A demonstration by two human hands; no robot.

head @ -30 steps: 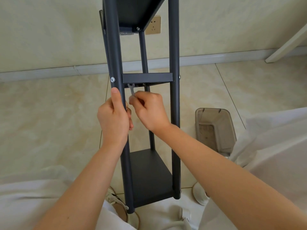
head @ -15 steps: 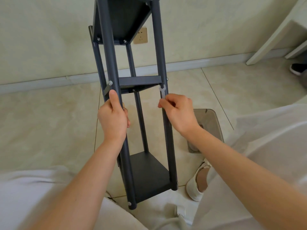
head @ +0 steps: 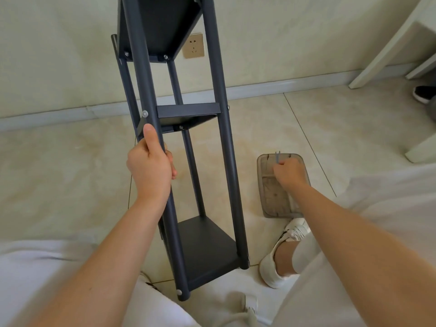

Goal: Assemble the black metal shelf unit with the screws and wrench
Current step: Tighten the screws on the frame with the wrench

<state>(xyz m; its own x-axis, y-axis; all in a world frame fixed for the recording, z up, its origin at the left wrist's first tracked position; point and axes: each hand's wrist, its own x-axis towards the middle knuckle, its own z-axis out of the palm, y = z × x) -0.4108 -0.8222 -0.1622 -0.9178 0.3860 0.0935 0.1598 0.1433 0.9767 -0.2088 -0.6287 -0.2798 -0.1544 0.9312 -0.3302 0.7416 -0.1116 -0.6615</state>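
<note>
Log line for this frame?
left hand: grips front post | right hand: pinches wrench over plastic tray | shelf unit: stands on floor

Left hand, right hand: both clenched.

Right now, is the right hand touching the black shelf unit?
Apart. The head view shows bare floor between the shelf unit and the right hand, which pinches the wrench over the tray.

Shelf unit ctr on floor; tray to its R, wrench over tray's far end.
</note>
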